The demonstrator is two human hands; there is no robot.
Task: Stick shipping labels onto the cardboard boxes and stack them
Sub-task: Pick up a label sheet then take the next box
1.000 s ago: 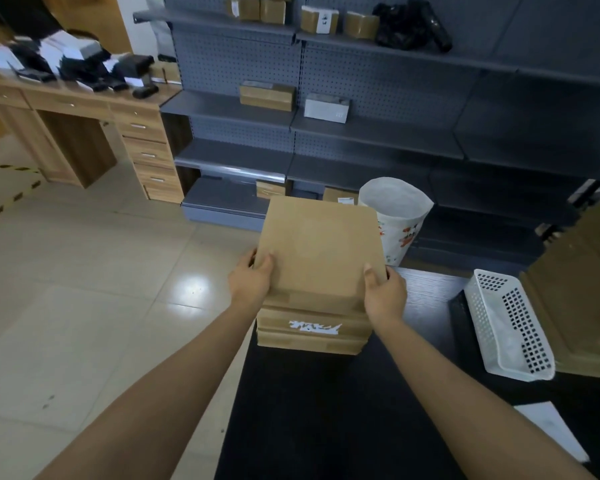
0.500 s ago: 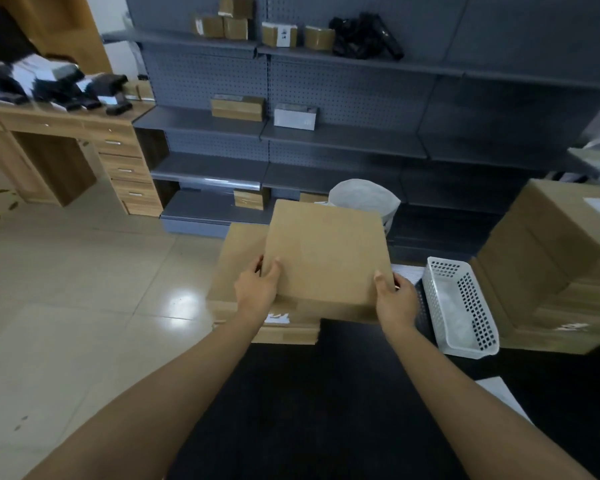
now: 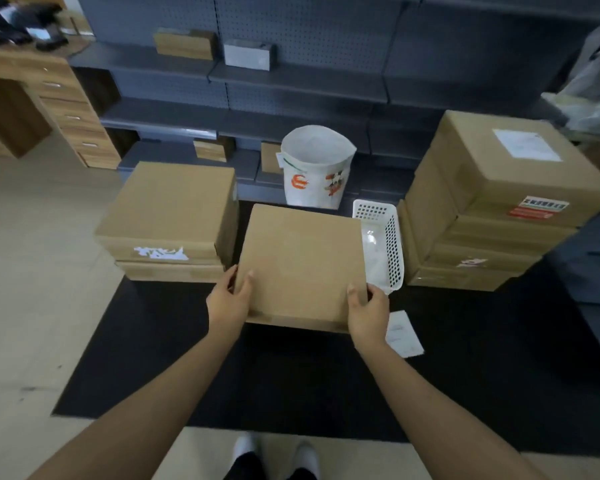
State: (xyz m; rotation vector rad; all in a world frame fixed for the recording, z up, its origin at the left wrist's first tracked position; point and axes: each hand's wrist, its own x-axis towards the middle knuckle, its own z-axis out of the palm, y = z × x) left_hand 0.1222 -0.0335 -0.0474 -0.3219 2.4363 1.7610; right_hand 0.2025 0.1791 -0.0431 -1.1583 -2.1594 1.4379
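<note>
At the bottom edge, the person's white shoes (image 3: 274, 453) stand on pale floor just in front of a black, cloth-covered surface (image 3: 291, 386). Both forearms reach forward over it. The left hand (image 3: 226, 304) grips the near-left corner of a flat, plain brown cardboard box (image 3: 302, 261), thumb on top and fingers under the edge; the right hand (image 3: 368, 315) grips the near-right corner the same way. The box is level between the hands, above the surface. A white shipping label sheet (image 3: 403, 336) lies on the cloth just right of the right hand. Left of the held box sits a stack of brown cardboard boxes (image 3: 168, 220) with torn white tape on its front. Right of the held box is a white perforated plastic basket (image 3: 385, 237), then a taller stack of brown cardboard boxes (image 3: 492, 202) whose top carries a white label. Behind stands a white printed paper bin (image 3: 314, 168), and beyond it grey metal shelving (image 3: 291, 81).
</note>
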